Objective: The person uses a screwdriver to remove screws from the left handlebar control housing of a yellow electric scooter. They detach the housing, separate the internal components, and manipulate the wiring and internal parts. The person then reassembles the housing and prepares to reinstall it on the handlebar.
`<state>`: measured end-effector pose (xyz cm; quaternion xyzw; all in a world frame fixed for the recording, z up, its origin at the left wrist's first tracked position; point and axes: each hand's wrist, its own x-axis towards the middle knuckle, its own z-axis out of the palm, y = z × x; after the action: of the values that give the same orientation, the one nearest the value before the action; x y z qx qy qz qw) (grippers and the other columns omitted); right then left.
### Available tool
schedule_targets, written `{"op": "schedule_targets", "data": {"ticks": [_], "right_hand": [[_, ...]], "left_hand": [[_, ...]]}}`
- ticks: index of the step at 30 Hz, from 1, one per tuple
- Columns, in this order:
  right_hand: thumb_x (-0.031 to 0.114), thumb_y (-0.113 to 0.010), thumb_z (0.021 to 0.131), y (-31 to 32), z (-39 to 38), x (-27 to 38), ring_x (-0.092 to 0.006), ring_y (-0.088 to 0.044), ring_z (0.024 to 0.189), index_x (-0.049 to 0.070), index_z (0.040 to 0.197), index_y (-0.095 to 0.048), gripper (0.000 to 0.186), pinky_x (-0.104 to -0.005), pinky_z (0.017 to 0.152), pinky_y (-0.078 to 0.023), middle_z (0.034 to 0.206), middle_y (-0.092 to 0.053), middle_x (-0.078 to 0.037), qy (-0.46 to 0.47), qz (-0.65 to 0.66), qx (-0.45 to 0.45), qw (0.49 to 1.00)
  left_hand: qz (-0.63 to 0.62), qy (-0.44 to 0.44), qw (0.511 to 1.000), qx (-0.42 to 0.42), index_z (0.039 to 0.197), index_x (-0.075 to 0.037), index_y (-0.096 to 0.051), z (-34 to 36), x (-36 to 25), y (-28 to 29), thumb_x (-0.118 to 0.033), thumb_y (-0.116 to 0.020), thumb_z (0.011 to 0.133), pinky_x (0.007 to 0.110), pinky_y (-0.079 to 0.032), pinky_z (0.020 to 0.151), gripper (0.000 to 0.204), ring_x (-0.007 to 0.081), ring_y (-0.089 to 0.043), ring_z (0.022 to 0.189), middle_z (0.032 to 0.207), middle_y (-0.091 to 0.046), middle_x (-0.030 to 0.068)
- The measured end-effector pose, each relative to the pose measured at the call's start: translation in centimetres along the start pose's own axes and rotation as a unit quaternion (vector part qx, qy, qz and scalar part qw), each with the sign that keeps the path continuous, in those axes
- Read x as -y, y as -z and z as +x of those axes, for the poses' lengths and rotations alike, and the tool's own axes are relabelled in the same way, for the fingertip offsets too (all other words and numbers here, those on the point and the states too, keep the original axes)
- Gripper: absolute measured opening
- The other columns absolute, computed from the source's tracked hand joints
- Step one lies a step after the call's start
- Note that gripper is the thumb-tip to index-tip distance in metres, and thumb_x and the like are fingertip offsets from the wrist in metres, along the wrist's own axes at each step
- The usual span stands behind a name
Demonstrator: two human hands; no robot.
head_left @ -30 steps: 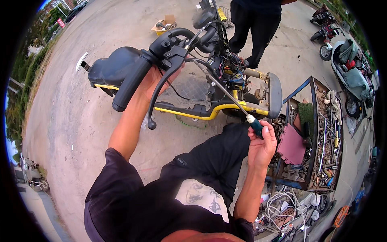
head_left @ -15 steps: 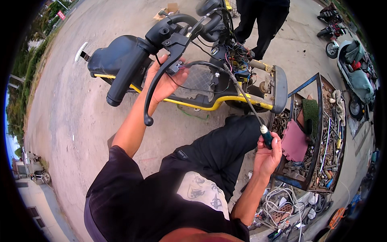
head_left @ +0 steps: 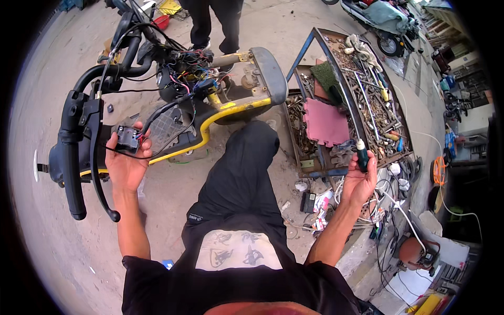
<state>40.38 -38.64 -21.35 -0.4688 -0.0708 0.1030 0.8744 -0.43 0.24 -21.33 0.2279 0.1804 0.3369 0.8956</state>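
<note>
My left hand [head_left: 127, 163] grips a black plastic housing [head_left: 127, 137] with wires running from it, beside the scooter's handlebar grip [head_left: 71, 178] and long brake lever [head_left: 95, 189]. A bundle of exposed coloured wiring [head_left: 184, 73] sits at the front of the yellow-and-black scooter frame [head_left: 227, 105]. Out to the right, my right hand [head_left: 362, 173] is closed round the dark green handle of a screwdriver [head_left: 362, 157], which overlaps the tool rack in the view; whether its tip touches anything there I cannot tell.
A metal rack [head_left: 308, 47] holds loose tools and a pink mat [head_left: 325, 121]. Someone in dark trousers [head_left: 220, 21] stands behind the scooter. Another scooter [head_left: 383, 18] is at upper right. Cables [head_left: 388, 199], an orange coil [head_left: 439, 170] and clutter lie at lower right.
The view has swung right. My left hand has lowered from under the lever, bringing the housing into clearer sight. The screwdriver has moved away from the scooter, over toward the tool rack.
</note>
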Motion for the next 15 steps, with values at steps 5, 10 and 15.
{"op": "schedule_targets", "data": {"ticks": [5,10,15], "right_hand": [[0.016,-0.06,0.11,5.8,4.8,3.0,-0.0222,-0.072,0.087,-0.003,0.122,-0.064,0.023,-0.0299,0.078,-0.063,0.109,-0.071,-0.015,0.139,-0.095,-0.094,0.981],[0.005,-0.065,0.105,11.2,11.0,3.4,-0.0175,-0.071,0.087,-0.003,0.125,-0.066,0.021,-0.0285,0.078,-0.063,0.11,-0.07,-0.01,0.194,-0.187,-0.15,0.951],[0.005,-0.068,0.096,16.4,15.8,1.6,-0.023,-0.067,0.1,-0.003,0.117,-0.07,0.023,-0.0373,0.095,-0.053,0.112,-0.071,-0.01,0.198,-0.535,-0.077,0.818]], "left_hand": [[0.017,0.039,0.999,-0.007,0.142,0.003,-0.051,0.3,0.8,-0.6,-0.04,-0.058,0.105,0.034,-0.053,0.073,0.058,0.0247,-0.055,0.095,0.125,-0.058,0.0199],[0.032,0.065,0.997,-0.014,0.144,0.002,-0.052,1.1,1.3,-1.6,-0.04,-0.057,0.106,0.034,-0.054,0.069,0.057,0.026,-0.058,0.095,0.12,-0.061,0.0201],[0.039,0.089,0.995,0.022,0.138,0.001,-0.058,1.8,1.0,-2.6,-0.052,-0.055,0.104,0.04,-0.056,0.076,0.063,0.0319,-0.065,0.097,0.114,-0.066,0.0208]]}}
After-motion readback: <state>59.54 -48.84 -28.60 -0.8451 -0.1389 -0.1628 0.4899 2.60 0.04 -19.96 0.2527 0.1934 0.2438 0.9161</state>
